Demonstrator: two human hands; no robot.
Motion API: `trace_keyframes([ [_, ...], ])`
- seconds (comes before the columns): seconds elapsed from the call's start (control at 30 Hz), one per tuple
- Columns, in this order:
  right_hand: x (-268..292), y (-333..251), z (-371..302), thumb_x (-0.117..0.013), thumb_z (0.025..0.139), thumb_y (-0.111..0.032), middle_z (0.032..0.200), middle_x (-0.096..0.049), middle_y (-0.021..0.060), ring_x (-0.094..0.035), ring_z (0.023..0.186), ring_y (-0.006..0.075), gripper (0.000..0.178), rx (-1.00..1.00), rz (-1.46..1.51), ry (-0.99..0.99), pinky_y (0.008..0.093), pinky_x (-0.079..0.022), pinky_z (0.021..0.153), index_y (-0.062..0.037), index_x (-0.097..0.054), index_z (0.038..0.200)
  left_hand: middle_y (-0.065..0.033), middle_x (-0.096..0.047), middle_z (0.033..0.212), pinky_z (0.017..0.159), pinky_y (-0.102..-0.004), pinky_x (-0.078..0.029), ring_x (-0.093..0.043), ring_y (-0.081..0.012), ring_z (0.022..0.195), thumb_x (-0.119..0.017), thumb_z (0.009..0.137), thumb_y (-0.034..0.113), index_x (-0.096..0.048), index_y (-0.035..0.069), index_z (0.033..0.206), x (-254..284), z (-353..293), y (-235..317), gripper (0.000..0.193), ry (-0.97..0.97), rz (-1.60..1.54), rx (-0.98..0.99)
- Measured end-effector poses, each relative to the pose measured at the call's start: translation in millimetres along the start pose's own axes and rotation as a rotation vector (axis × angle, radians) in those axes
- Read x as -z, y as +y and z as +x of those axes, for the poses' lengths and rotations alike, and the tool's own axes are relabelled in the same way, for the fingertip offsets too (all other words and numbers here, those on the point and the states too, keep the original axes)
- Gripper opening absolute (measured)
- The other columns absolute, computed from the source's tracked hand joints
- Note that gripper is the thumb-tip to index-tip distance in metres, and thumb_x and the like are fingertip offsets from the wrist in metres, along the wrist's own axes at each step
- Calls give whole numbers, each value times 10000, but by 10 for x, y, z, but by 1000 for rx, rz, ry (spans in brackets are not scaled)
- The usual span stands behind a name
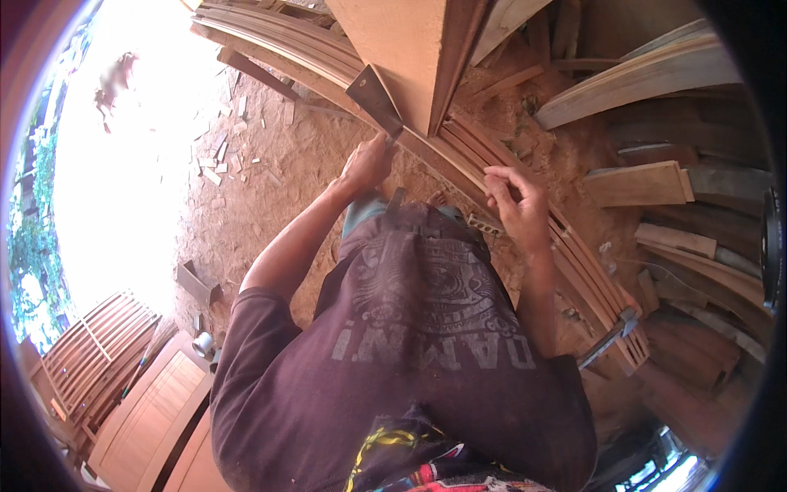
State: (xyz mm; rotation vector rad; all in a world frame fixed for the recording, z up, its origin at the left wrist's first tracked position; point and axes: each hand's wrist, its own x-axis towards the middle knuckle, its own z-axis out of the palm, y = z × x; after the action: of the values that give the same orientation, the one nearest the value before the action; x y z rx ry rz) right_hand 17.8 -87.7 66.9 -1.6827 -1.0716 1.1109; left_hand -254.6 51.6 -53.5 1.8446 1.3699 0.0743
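The left arm angles forward and inward, its hand (366,168) clenched around a dark flat-bladed tool (371,93) just beside the wooden panel's (398,49) lower end. The right hand (520,205), raised near the long wooden strips (578,248), has loosely curled fingers, apparently empty.

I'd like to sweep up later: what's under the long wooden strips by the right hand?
Brown earth shows along both sides of the strips, with loose wood scraps further left. Whatever lies directly beneath is covered by the wood.
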Motion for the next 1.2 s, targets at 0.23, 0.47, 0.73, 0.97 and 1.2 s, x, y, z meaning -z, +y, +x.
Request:
trace_keyframes([
  [0.23, -154, 59, 12, -716, 1021, -258, 850, -747, 84, -702, 747, 145, 282, 16, -125, -125, 308, -555, 681, -14, -753, 1157, -354, -695, 951, 814, -635, -509, -674, -544, 944, -579, 1039, 254, -548, 21, 1238, -41, -71, 17, 308, 16, 25, -28],
  [0.47, -74, 97, 38, -721, 1008, -241, 929, -771, 112, -727, 802, 190, 253, 115, -216, -76, 326, -560, 685, -24, -763, 1131, -359, -688, 945, 818, -637, -501, -664, -556, 950, -592, 1030, 246, -550, 22, 1155, -280, -141, 154, 260, 46, -21, -10],
  [0.73, -212, 204, -23, -775, 947, -203, 1074, -769, 156, -739, 980, 338, 386, 542, -436, 62, 410, -577, 881, -42, -700, 1290, -295, -714, 971, 810, -597, -520, -681, -496, 971, -611, 1024, 301, -642, 50, 1203, -180, -458, 454, 310, -247, 108, -302],
  [0.97, -36, 423, -491, -715, 999, -234, 1074, -766, 149, -735, 963, 261, 350, 38, -281, -83, 369, -560, 894, -42, -689, 1291, -216, -759, 1012, 864, -474, -574, -746, -369, 985, -746, 960, 304, -739, 36, 1173, -292, -508, 929, 342, -487, -108, -469],
  [1.2, 565, 650, -1324, -629, 1053, -173, 1017, -735, 109, -723, 818, 196, 265, -146, 557, 685, 338, -575, 646, 0, -659, 1252, -92, -764, 1099, 852, -311, -585, -728, -162, 985, -713, 1033, 250, -662, 0, 1337, -326, -432, 493, 397, -401, -637, -53],
])
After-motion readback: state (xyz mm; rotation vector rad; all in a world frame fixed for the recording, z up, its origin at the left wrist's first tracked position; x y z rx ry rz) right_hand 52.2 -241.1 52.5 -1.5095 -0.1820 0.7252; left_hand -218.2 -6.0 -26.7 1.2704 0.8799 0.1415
